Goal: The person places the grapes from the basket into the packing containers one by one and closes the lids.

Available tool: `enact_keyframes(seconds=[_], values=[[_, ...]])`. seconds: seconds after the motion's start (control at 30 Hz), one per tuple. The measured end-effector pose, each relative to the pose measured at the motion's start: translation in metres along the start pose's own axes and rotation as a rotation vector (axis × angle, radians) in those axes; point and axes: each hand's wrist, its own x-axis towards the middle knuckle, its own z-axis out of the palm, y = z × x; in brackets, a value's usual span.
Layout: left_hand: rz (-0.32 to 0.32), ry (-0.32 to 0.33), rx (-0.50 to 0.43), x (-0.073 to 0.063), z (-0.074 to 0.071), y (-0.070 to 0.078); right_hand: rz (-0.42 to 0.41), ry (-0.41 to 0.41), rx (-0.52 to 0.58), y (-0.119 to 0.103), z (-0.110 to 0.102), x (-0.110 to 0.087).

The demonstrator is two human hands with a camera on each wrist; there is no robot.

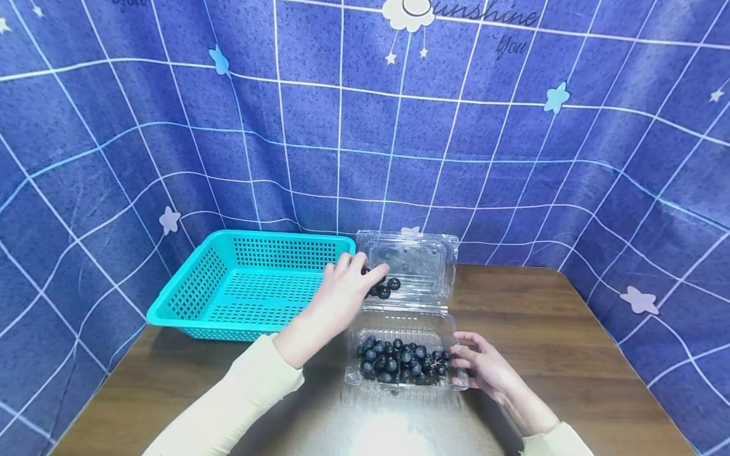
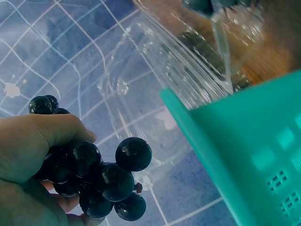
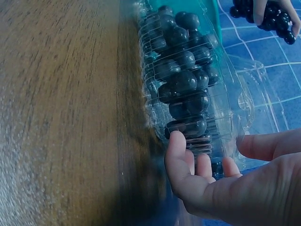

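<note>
My left hand (image 1: 342, 290) grips a bunch of dark grapes (image 1: 384, 292) by its upper part, raised between the basket and the upright lid of a clear plastic clamshell box (image 1: 419, 320). In the left wrist view the round, glossy grapes (image 2: 117, 181) hang out past the thumb and fingers. More dark grapes (image 1: 399, 361) lie in the base of the box, with a bit of stem showing at their right end. At the box's right end, my right hand (image 1: 490, 370) holds the wall, its thumb (image 3: 258, 147) and bent fingers (image 3: 176, 153) on different sides.
A turquoise perforated basket (image 1: 188, 323) stands left of the box, its inside showing no contents. The box's clear lid (image 1: 416, 253) leans back near a blue gridded curtain (image 1: 365, 126). Everything stands on a brown wooden table (image 1: 530, 304).
</note>
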Motion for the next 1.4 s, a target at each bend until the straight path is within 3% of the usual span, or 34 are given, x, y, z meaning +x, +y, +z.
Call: enact_keyframes(seconds=[0.33, 0.7, 1.17, 1.4], values=[[0.04, 0.009, -0.024, 0.005, -0.002, 0.02, 0.002, 0.008, -0.004, 0.0, 0.0, 0.0], [0.06, 0.024, 0.005, 0.009, 0.005, 0.038, 0.001, 0.015, -0.001, 0.002, -0.002, 0.002], [0.075, -0.054, 0.017, 0.007, 0.019, 0.055, 0.0, 0.01, -0.01, 0.002, 0.0, 0.001], [0.063, -0.164, -0.033, 0.006, 0.029, 0.064, 0.0, 0.018, 0.003, 0.003, 0.0, 0.002]])
